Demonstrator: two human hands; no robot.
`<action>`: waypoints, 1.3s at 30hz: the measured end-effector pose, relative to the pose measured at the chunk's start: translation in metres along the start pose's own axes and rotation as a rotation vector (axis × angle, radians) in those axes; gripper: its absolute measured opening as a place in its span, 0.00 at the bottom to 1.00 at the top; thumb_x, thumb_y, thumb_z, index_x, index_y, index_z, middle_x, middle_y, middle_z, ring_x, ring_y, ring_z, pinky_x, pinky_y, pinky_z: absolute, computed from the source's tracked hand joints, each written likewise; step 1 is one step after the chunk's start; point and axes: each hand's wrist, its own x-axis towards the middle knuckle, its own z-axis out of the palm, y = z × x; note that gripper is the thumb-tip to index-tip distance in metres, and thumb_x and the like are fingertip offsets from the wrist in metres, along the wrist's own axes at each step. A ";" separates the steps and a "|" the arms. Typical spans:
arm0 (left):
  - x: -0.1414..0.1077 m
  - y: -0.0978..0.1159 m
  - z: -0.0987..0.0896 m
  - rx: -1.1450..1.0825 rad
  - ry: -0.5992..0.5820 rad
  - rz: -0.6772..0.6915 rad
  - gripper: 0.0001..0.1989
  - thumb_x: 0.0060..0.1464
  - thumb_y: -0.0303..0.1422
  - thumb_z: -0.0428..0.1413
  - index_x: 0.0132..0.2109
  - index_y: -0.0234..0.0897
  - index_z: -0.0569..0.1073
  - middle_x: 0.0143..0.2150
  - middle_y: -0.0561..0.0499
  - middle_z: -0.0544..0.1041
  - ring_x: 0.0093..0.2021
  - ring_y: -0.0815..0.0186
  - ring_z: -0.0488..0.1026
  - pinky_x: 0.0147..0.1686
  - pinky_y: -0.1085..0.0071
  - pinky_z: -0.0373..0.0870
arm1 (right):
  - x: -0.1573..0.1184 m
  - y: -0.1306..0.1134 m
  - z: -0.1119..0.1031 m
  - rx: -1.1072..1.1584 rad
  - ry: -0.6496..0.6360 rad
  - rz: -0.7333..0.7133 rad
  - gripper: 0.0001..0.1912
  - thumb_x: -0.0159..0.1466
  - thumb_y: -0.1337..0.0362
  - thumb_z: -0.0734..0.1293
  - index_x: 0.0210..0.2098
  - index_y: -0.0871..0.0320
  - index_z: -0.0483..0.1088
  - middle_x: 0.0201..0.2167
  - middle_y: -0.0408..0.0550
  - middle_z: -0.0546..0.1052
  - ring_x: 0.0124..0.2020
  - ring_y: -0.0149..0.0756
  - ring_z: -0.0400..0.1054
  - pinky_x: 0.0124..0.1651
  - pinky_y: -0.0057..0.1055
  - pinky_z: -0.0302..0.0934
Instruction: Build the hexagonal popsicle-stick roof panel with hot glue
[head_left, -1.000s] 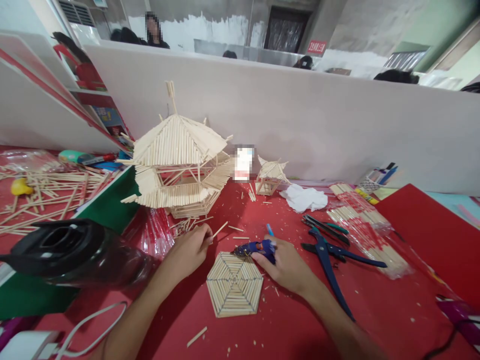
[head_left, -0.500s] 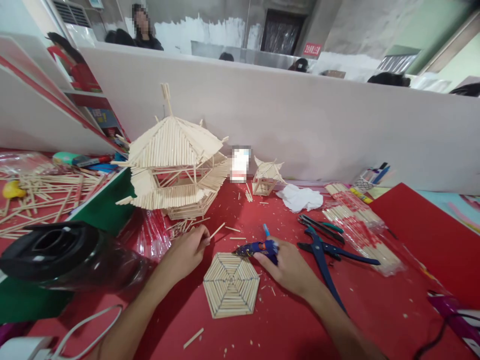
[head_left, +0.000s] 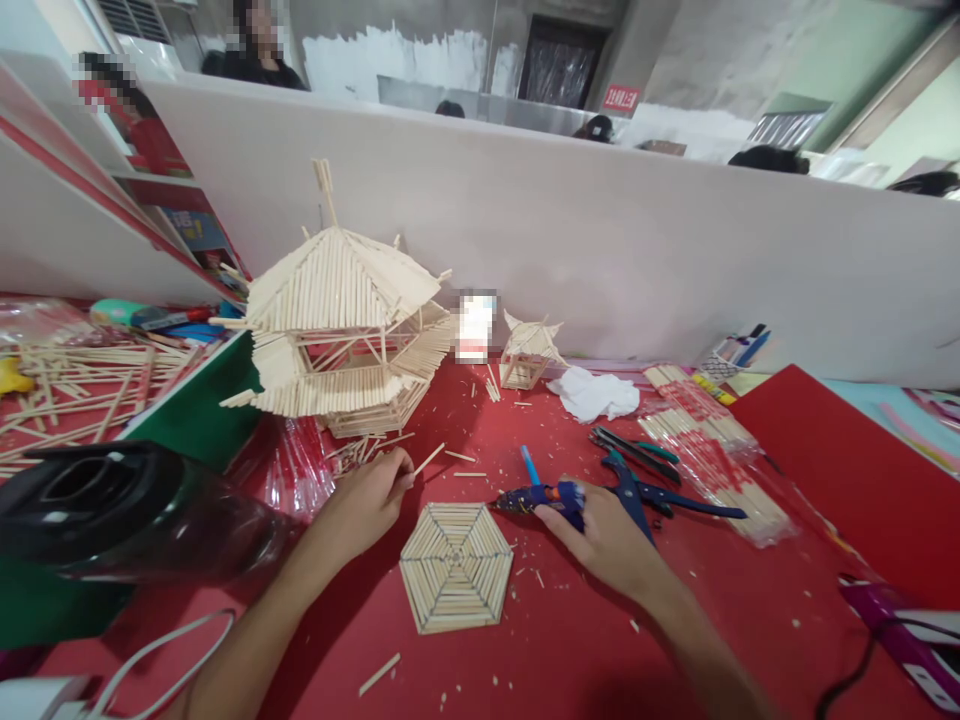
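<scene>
A thin wooden stick [head_left: 430, 459] is pinched between the fingers of my left hand [head_left: 375, 497], its free end pointing up and right. My right hand [head_left: 600, 525] grips a blue hot glue gun [head_left: 551, 500], whose nozzle points left, near the top right corner of a hexagonal panel of sticks [head_left: 457, 568]. The panel lies flat on the red tabletop, with dark lines running from its centre to its corners. Short loose sticks [head_left: 470, 475] lie just beyond it. A large pavilion model made of sticks [head_left: 345, 330] stands behind my left hand.
A small stick pavilion [head_left: 529, 352] and crumpled white tissue [head_left: 596, 394] sit at the back. Pliers [head_left: 690, 500] and bagged sticks [head_left: 712, 465] lie right. A dark bottle [head_left: 142, 510] lies at left, near a pile of sticks [head_left: 82, 385]. People are beyond the partition [head_left: 600, 240].
My right hand has drawn the glue gun to the right, so its nozzle is off the panel's top edge. My left hand still holds the stick. The view has shifted slightly.
</scene>
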 end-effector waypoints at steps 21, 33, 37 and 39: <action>0.000 -0.002 0.002 0.003 0.013 0.045 0.05 0.61 0.31 0.44 0.38 0.40 0.65 0.33 0.51 0.75 0.34 0.61 0.73 0.32 0.68 0.58 | 0.011 -0.015 0.013 0.005 -0.039 -0.027 0.17 0.66 0.51 0.59 0.31 0.57 0.67 0.29 0.48 0.74 0.30 0.38 0.68 0.34 0.30 0.55; -0.002 -0.002 0.002 0.003 0.016 0.054 0.04 0.60 0.30 0.45 0.38 0.40 0.64 0.34 0.50 0.75 0.35 0.60 0.72 0.33 0.68 0.57 | 0.007 -0.013 0.009 0.018 -0.023 -0.010 0.16 0.66 0.52 0.60 0.30 0.57 0.67 0.28 0.47 0.75 0.30 0.38 0.68 0.33 0.30 0.56; -0.002 -0.002 0.003 -0.008 0.023 0.052 0.05 0.60 0.30 0.45 0.38 0.40 0.65 0.34 0.50 0.75 0.34 0.60 0.72 0.32 0.68 0.57 | 0.007 -0.013 0.009 0.075 -0.013 0.002 0.17 0.65 0.51 0.60 0.29 0.57 0.67 0.27 0.47 0.75 0.29 0.37 0.68 0.33 0.30 0.57; -0.002 -0.002 0.002 -0.001 0.027 0.055 0.05 0.60 0.30 0.45 0.38 0.40 0.65 0.34 0.50 0.75 0.34 0.60 0.72 0.32 0.68 0.57 | 0.010 -0.016 0.012 0.140 -0.031 -0.003 0.18 0.65 0.50 0.61 0.30 0.58 0.69 0.28 0.48 0.76 0.30 0.38 0.68 0.35 0.31 0.58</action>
